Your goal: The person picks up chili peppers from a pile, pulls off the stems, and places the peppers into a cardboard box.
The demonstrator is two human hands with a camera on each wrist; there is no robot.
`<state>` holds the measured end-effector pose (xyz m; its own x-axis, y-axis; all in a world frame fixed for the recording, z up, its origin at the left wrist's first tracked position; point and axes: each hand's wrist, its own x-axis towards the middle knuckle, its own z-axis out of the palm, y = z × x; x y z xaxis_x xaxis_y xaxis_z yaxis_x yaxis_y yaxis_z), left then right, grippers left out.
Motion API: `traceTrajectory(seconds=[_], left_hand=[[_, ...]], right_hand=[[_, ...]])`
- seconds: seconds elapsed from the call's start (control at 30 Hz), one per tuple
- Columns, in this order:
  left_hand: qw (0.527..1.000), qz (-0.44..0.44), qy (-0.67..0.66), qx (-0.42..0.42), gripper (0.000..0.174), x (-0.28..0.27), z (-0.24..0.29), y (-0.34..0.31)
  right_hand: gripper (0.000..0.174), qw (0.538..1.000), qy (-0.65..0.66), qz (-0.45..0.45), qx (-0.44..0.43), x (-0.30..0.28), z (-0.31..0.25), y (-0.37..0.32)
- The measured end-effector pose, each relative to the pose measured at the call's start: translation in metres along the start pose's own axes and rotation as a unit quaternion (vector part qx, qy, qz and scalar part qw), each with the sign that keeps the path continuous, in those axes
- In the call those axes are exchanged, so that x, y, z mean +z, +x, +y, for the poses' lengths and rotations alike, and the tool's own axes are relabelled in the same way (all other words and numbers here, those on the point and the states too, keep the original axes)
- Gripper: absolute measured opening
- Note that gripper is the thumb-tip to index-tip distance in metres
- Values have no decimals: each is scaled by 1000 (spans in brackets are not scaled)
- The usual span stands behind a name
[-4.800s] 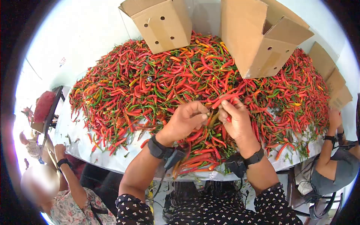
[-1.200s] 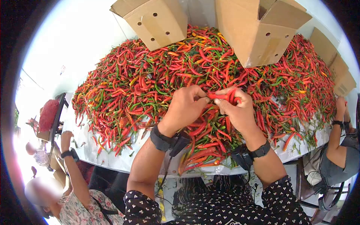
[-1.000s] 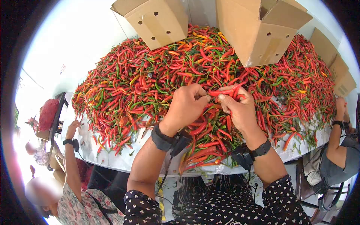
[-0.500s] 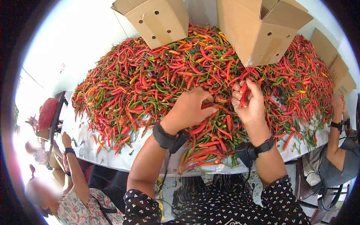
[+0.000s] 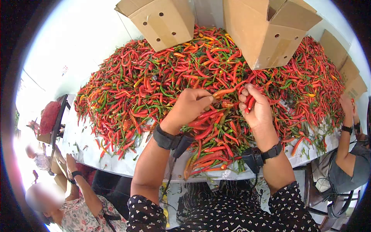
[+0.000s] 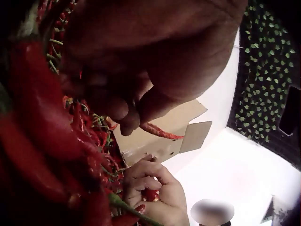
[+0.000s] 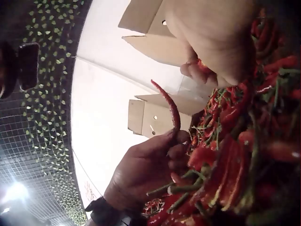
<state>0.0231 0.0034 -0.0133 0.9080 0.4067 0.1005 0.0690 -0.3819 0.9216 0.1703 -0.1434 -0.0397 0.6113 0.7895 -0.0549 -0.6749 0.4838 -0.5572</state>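
A big heap of red, orange and green chillies (image 5: 154, 85) covers the white table (image 5: 112, 164). My left hand (image 5: 208, 98) pinches one orange-red chilli (image 5: 224, 92) by its end, just above the heap. The same chilli (image 6: 160, 131) sticks out from the fingertips in the left wrist view, and it curves up as the chilli (image 7: 170, 110) in the right wrist view. My right hand (image 5: 245, 99), a little to the right, is curled around a small bunch of red chillies (image 5: 250, 102). The two hands are close but apart.
Two perforated cardboard boxes (image 5: 162, 21) (image 5: 266, 31) stand on the heap at the back, and more boxes (image 5: 344, 73) line the right edge. Another person (image 5: 77, 193) sits at the lower left, and a person's arm (image 5: 344, 139) reaches in at the right.
Both hands worked one chilli together a second ago. The right hand then drew away keeping its bunch, and the left hand dipped into the heap and came up pinching a chilli.
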Motion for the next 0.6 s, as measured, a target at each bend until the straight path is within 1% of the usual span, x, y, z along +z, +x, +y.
traceTrajectory(seconds=[0.03,0.07,0.1,0.17,0.2,0.23,0.27,0.33,0.37,0.4,0.43,0.57,0.6], left_hand=[[999,4,-50,-17,19,0,1,0],[999,3,-50,-18,19,0,2,0],[999,3,-47,-23,19,0,4,-1],[999,4,-45,-29,19,0,8,-2],[1000,8,-9,-15,18,1,10,-2],[1000,11,26,-1,16,2,11,-3],[1000,12,26,-1,16,3,11,-4],[1000,-14,14,19,15,4,9,-4],[1000,-14,14,18,15,4,7,-4],[999,-20,14,38,14,5,6,-4],[998,-26,14,58,14,5,5,-4],[996,-52,4,68,14,5,15,-7],[996,-48,-25,77,13,7,18,-8]], right_hand=[[9,999,-40,-8,-11,3,1,-2],[10,996,-80,-16,-22,8,1,-4],[10,996,-80,-16,-22,12,2,-7],[16,976,-207,-62,-12,21,4,-14],[16,976,-207,-62,-12,23,7,-16],[18,962,-259,-74,-30,24,9,-18],[20,945,-311,-86,-48,25,10,-19],[19,952,-289,-82,-52,25,11,-18],[19,963,-261,-65,-31,24,10,-17],[19,971,-232,-47,-11,23,10,-16],[19,971,-233,-47,-11,23,9,-16],[20,985,-170,-24,14,20,8,-15],[19,989,-146,-12,27,18,8,-14]])
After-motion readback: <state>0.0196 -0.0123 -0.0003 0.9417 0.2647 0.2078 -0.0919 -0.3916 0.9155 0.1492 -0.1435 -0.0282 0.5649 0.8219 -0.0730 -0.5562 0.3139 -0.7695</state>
